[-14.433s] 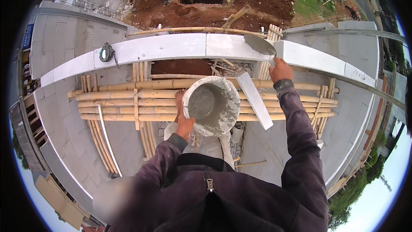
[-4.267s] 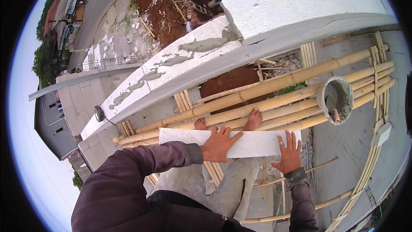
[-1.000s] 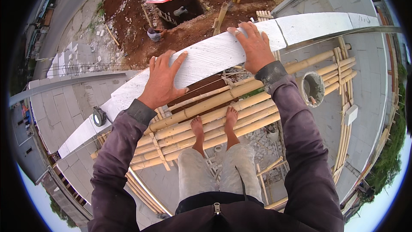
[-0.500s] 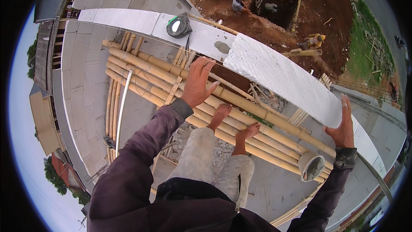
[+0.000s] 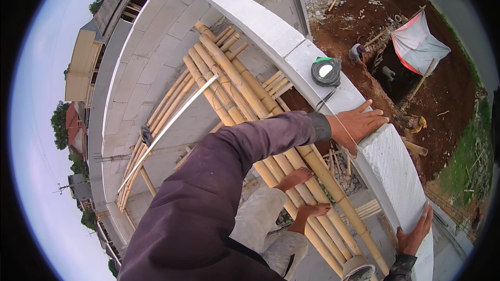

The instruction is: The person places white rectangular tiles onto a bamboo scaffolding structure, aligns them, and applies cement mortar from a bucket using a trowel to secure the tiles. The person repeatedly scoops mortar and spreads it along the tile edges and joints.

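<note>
My left hand [image 5: 357, 125] lies spread over the top of the white block wall [image 5: 276, 34], at the end of a larger white block [image 5: 393, 161]. Its fingers stretch across the top, and the thumb side is at the inner edge. Against the near part of that block rests my right hand [image 5: 415, 231], fingers extended and pointing away from me. A black and green tape measure [image 5: 326, 72] sits on the wall just beyond my left hand, its dark strap hanging over the inner side. A thin string [image 5: 341, 123] runs along the inner edge and passes across my left hand.
My bare feet stand on bamboo poles [image 5: 323, 190] laid as a platform. A bucket [image 5: 358, 269] is at its near end. A white pipe [image 5: 166, 135] leans at left. Beyond the wall, ground drops to a dug pit [image 5: 398, 80] under a sheet [image 5: 419, 41], with people around it.
My view has turned right. My left hand has come from above the bamboo onto the wall top at the block's end. My right hand still rests against the block's near part.
</note>
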Demonstrator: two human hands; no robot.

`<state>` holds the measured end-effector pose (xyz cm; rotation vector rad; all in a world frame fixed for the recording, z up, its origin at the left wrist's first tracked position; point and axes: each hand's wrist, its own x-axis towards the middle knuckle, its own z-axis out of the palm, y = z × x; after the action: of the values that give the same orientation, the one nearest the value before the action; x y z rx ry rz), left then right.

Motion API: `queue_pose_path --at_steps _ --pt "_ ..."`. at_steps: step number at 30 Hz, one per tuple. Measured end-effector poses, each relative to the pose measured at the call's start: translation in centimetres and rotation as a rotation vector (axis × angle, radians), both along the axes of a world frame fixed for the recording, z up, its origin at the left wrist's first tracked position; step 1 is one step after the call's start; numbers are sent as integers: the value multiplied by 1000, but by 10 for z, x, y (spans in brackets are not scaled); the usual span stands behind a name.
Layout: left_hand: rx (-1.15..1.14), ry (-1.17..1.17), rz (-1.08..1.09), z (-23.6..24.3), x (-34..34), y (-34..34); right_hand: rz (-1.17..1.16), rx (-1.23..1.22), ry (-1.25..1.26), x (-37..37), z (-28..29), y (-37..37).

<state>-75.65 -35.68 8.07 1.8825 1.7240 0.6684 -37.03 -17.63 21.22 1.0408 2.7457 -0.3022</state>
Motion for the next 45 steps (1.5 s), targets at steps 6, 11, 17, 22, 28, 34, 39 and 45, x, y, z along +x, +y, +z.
queue_pose_path --at_steps 6,11,17,22,28,34,39,45 --pt "89 -75 19 -11 -5 2 6 -5 19 8 -10 5" --pt "118 -106 32 4 -5 11 -35 22 44 7 -2 2" --pt "-12 -92 62 -1 -15 15 -37 -14 46 -14 -11 9" --pt "42 81 87 -42 -25 39 33 -10 68 -19 -43 32" --pt "5 53 50 -29 -18 33 27 22 49 -20 -32 23" --pt "16 144 206 3 4 -39 9 -15 54 -16 -19 -1" --pt "-205 -173 682 39 69 -220 -26 -24 -151 -25 7 -27" --pt "-888 -427 1248 82 131 -530 -81 -4 -238 -86 79 -126"
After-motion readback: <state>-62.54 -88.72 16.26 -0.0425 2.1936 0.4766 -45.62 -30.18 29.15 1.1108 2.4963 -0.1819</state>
